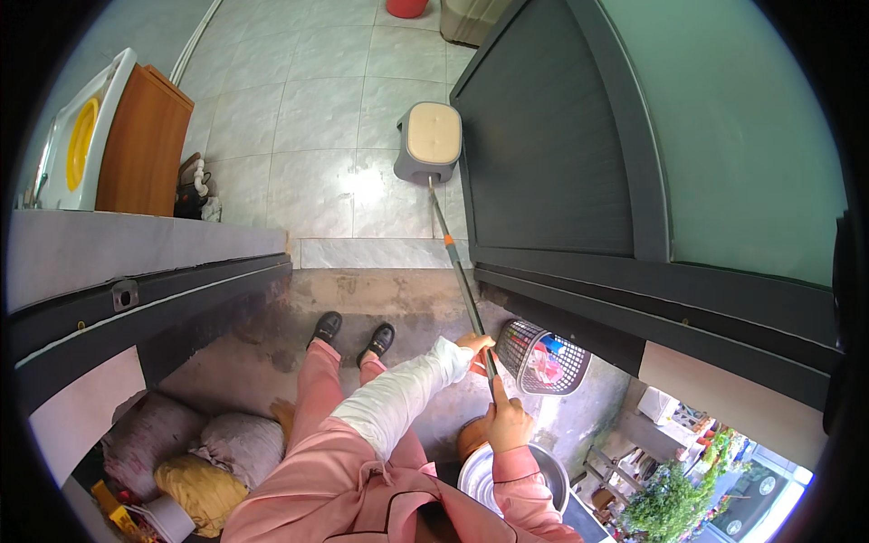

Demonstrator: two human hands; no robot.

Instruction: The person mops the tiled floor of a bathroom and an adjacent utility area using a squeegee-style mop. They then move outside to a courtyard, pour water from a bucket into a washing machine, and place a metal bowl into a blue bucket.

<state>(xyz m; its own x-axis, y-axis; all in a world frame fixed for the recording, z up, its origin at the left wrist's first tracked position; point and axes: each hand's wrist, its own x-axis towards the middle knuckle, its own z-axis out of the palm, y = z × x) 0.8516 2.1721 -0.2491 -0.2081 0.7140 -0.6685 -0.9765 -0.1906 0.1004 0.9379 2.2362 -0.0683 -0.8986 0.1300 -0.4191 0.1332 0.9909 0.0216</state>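
Note:
A long dark-grey pole [467, 293] with an orange collar runs from my hands into the room. Its thin far end meets the near side of a grey step stool [429, 142] with a cream padded top; whether it passes beneath, I cannot tell. My left hand [475, 343], below a white sleeve cover, is wrapped around the pole. Closer to my body, my right hand [509, 422] grips the pole's near end, one finger stretched along the shaft. Past my left hand stands a grey perforated plastic basket [510, 353] holding red and blue items.
A dark-framed door [543, 136] stands to the right of the stool. A raised doorsill [380, 254] crosses ahead of my shoes. Stuffed sacks [237, 444] lie at lower left, and a metal basin [553, 468] sits beneath my right forearm. A wooden cabinet [142, 142] carries a white sink.

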